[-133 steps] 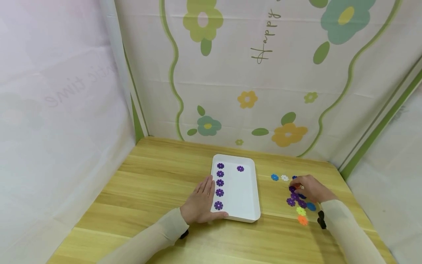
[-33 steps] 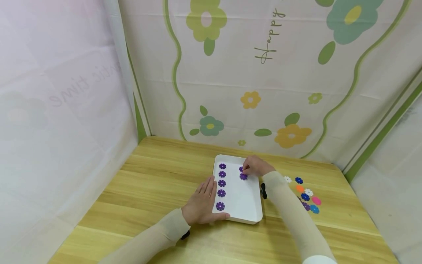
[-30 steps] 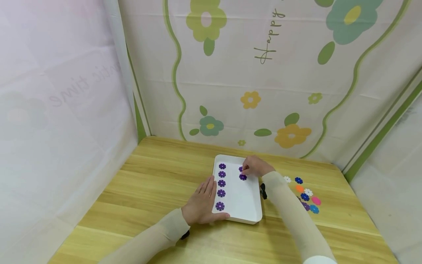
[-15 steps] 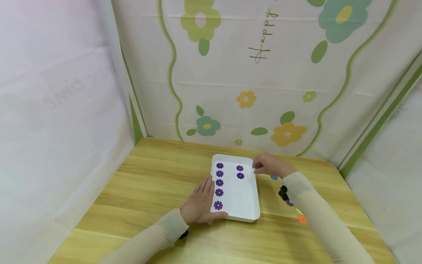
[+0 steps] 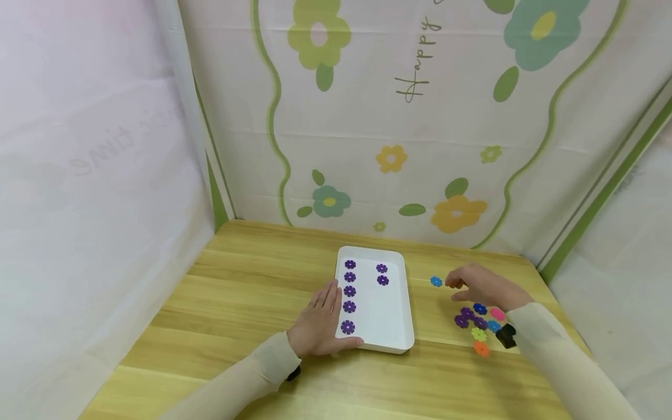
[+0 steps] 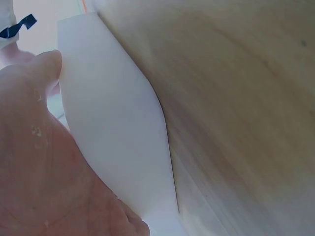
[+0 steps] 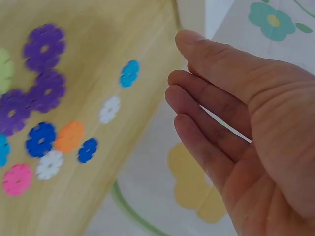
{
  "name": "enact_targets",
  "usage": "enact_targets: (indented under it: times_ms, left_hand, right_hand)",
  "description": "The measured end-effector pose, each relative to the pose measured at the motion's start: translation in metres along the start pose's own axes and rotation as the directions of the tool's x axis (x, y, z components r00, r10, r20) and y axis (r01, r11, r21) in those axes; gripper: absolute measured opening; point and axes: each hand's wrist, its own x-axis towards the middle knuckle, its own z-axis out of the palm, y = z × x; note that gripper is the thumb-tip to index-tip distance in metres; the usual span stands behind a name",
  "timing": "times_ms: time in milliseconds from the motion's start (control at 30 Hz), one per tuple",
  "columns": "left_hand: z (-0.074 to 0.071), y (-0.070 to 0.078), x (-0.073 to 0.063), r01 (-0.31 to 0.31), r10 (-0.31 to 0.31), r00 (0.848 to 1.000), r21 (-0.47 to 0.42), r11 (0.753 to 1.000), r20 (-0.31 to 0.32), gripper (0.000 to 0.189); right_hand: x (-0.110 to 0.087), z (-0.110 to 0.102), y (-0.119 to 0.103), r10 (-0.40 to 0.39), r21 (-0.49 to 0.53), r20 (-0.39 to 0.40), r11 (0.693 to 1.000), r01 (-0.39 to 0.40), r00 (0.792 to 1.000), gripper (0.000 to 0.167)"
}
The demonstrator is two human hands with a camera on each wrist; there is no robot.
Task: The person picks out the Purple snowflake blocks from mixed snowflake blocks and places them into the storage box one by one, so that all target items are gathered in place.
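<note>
A white rectangular tray [image 5: 378,318] lies on the wooden table, with a column of several purple snowflake discs [image 5: 349,291] along its left side and two more purple discs [image 5: 382,280] at its upper right. My left hand [image 5: 317,328] rests against the tray's near left corner, fingers straight along the side, thumb over the near rim. My right hand [image 5: 485,286] hovers empty above the loose discs, fingers loosely bent. Below it lie three touching purple discs [image 5: 467,314]. In the right wrist view, a white disc [image 7: 110,109] and an orange disc [image 7: 70,137] appear too.
Other loose discs lie right of the tray: a light blue one [image 5: 436,281], a pink one [image 5: 497,314], a yellow one [image 5: 479,334] and an orange one [image 5: 481,349]. Flower-printed fabric walls [image 5: 362,128] enclose the table at the back and sides.
My right hand set a second purple disc below the one at the tray's upper right, released it, and moved right over the loose discs. My left hand stayed on the tray.
</note>
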Motion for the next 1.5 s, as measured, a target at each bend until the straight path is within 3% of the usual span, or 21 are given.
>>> enact_targets:
  times_ms: [200,433,733,900,1067,1200,1400,1500]
  left_hand:
    - [-0.001,0.000,-0.001,-0.011,0.011,1.000,0.001,1.000,-0.015,0.119]
    - [0.002,-0.002,0.001,-0.006,0.006,1.000,0.012,1.000,-0.013,0.119]
    - [0.004,-0.003,0.003,0.002,-0.002,1.000,0.015,1.000,-0.013,0.120]
    - [0.006,-0.003,0.003,0.001,-0.001,1.000,0.022,1.000,-0.013,0.121]
    - [0.006,-0.003,0.002,0.002,-0.002,1.000,0.024,1.000,-0.013,0.121]
    - [0.005,-0.002,0.002,0.002,-0.002,1.000,0.020,1.000,-0.011,0.121]
    - [0.004,-0.001,0.001,0.005,-0.005,1.000,0.019,1.000,-0.013,0.121]
    - [0.003,-0.001,0.001,0.006,-0.006,1.000,0.012,1.000,-0.012,0.121]
  right_hand:
    - [-0.022,0.019,0.013,0.017,-0.004,0.005,1.000,-0.017,1.000,0.033]
    - [-0.038,0.038,0.026,0.101,0.040,-0.033,0.994,-0.100,0.994,0.037]
    - [-0.047,0.060,0.039,0.175,0.086,-0.076,0.982,-0.168,0.982,0.039]
    - [-0.046,0.068,0.046,0.169,0.088,-0.098,0.983,-0.160,0.981,0.034]
    - [-0.042,0.069,0.054,0.157,0.115,-0.102,0.983,-0.145,0.982,0.026]
    - [-0.038,0.067,0.061,0.162,0.195,-0.067,0.970,-0.146,0.985,0.021]
    - [-0.028,0.054,0.066,0.175,0.252,-0.008,0.953,-0.168,0.984,0.002]
    - [-0.023,0.044,0.063,0.155,0.254,0.001,0.956,-0.150,0.988,0.007]
